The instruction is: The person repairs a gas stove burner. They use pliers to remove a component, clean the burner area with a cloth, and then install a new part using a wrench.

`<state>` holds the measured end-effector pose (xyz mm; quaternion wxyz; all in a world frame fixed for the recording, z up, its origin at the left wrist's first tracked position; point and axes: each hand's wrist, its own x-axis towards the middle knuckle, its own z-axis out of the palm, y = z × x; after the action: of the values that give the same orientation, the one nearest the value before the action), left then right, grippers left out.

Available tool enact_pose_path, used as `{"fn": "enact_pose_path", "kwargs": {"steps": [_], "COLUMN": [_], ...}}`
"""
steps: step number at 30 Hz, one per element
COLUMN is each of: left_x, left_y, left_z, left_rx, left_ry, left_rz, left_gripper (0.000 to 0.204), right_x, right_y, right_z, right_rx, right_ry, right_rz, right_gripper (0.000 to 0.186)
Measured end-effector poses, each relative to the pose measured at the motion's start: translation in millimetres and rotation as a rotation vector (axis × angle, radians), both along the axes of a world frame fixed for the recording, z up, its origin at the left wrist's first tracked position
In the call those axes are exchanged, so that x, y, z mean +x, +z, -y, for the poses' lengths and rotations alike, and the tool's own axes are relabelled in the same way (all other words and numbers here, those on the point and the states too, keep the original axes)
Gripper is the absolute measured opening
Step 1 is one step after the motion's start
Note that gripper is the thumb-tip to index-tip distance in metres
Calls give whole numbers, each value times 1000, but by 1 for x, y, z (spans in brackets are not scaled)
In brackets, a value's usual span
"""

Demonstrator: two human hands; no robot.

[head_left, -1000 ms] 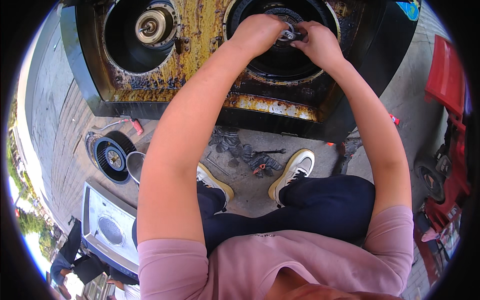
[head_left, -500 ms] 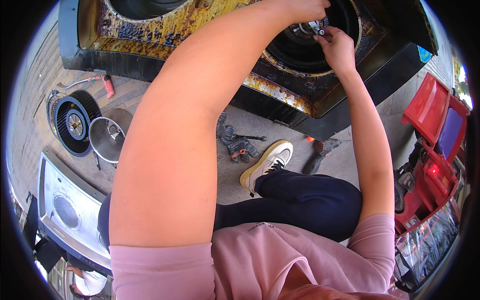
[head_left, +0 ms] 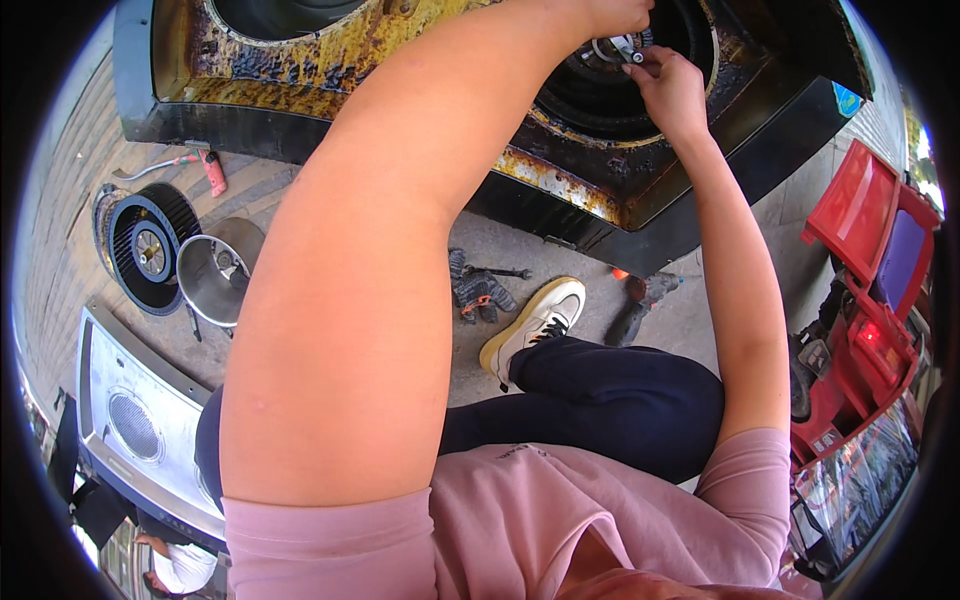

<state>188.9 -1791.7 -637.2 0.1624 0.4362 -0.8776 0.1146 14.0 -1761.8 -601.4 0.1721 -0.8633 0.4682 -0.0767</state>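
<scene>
A grease-caked range hood housing point(head_left: 575, 187) fills the top of the view, with rust-brown and yellow grime around its round openings. Inside the dark right-hand opening point(head_left: 600, 120), a small shiny metal tool with a bolt-like end point(head_left: 626, 48) sits at the hub. My right hand point(head_left: 672, 92) pinches its bolt-like end between thumb and fingers. My left hand point(head_left: 618, 14) reaches over the same opening from the far left side, its fingers curled. The top edge of the picture cuts it off, so what it grips is hidden.
On the ground at left lie a black fan wheel point(head_left: 160, 235), a metal cylinder point(head_left: 208, 278), a red-handled tool point(head_left: 213, 172) and a silver panel point(head_left: 150, 390). Dark gloves point(head_left: 482, 292) and a power drill point(head_left: 640, 308) lie near my shoe. A red toolbox point(head_left: 865, 330) stands open at right.
Both hands stay at the hub, with only slight shifts. My left forearm has moved a little to the right, covering more of the gloves. The view has tilted slightly.
</scene>
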Motion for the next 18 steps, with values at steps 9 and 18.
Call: {"fn": "enact_pose_path", "kwargs": {"steps": [9, 18], "left_x": [3, 5], "left_y": [7, -17], "left_z": [-79, -80], "left_rx": [195, 38], "left_ry": [395, 388], "left_rz": [-222, -228], "left_gripper": [17, 19], "right_x": [1, 9], "right_y": [-2, -15], "right_z": [-1, -2], "right_rx": [65, 80], "right_ry": [-44, -148], "right_rz": [70, 171], "right_gripper": [22, 39]}}
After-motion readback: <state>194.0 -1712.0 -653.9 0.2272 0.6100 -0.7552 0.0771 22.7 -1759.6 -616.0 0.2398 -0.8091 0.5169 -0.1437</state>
